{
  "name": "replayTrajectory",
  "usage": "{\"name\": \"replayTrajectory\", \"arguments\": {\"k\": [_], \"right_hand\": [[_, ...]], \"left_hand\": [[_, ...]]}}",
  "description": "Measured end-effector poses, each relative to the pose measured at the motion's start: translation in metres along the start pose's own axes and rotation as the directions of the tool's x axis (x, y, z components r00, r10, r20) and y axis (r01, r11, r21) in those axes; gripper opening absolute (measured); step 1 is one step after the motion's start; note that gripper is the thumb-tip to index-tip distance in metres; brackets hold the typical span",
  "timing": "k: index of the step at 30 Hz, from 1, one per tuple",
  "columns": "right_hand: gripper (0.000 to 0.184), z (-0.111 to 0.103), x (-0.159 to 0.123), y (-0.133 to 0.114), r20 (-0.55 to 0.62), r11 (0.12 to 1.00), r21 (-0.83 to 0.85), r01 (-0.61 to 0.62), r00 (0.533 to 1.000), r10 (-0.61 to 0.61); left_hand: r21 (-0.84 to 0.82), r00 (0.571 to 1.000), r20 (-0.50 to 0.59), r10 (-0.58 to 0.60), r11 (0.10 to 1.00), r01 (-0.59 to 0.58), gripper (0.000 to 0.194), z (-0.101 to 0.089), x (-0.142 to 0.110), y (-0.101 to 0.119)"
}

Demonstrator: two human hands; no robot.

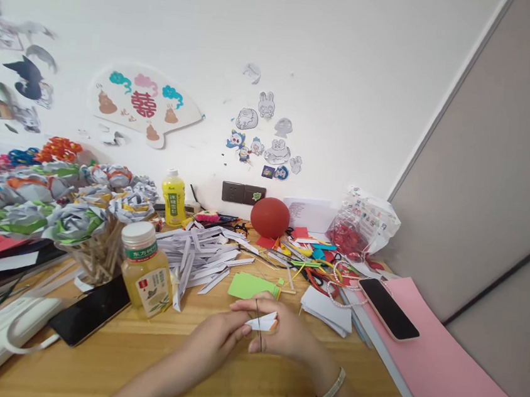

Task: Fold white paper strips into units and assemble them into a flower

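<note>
A small bundle of folded white paper [260,322] with orange at its right end sits between my two hands above the wooden table [171,365]. My left hand [217,335] pinches the bundle's left end between thumb and fingers. A thin dark band, like a rubber band [258,332], crosses the paper and stretches between the thumb and fingers of my right hand [286,333]. The right palm lies behind the bundle, and some of its fingers are hidden. Just beyond my hands are green paper sheets [253,286]; white paper squares [326,309] are to the right.
Folded white paper strips [202,255] are piled farther back. A drink bottle [146,274], paper flowers [77,223] and a black phone [92,310] stand or lie left. Scissors and scraps surround a red balloon [270,218]. Another phone [388,308] rests on pink sheets [456,364].
</note>
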State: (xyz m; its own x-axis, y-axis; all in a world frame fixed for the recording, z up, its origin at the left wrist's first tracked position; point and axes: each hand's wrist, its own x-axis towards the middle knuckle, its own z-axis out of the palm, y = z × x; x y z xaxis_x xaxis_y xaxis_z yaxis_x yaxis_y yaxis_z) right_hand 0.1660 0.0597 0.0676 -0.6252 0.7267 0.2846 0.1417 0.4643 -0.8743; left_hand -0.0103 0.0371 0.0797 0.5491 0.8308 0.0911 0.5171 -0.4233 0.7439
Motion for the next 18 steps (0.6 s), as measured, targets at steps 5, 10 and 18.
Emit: {"name": "replayTrajectory", "arguments": {"k": [5, 10, 18], "right_hand": [[0.074, 0.012, 0.004, -0.001, 0.067, 0.978, 0.209, -0.008, 0.998, -0.006], [0.072, 0.014, 0.005, -0.005, 0.079, 0.949, 0.297, -0.110, 0.993, 0.090], [0.050, 0.001, 0.005, 0.009, 0.045, 0.945, 0.250, -0.213, 0.977, 0.209]], "left_hand": [[-0.050, 1.000, -0.015, 0.024, 0.998, -0.025, 0.028, 0.003, 0.001, 0.002], [-0.124, 0.992, -0.033, 0.120, 0.985, -0.123, 0.030, 0.000, -0.003, 0.006], [-0.145, 0.985, -0.152, 0.081, 0.984, -0.104, 0.043, -0.005, -0.003, 0.006]]}}
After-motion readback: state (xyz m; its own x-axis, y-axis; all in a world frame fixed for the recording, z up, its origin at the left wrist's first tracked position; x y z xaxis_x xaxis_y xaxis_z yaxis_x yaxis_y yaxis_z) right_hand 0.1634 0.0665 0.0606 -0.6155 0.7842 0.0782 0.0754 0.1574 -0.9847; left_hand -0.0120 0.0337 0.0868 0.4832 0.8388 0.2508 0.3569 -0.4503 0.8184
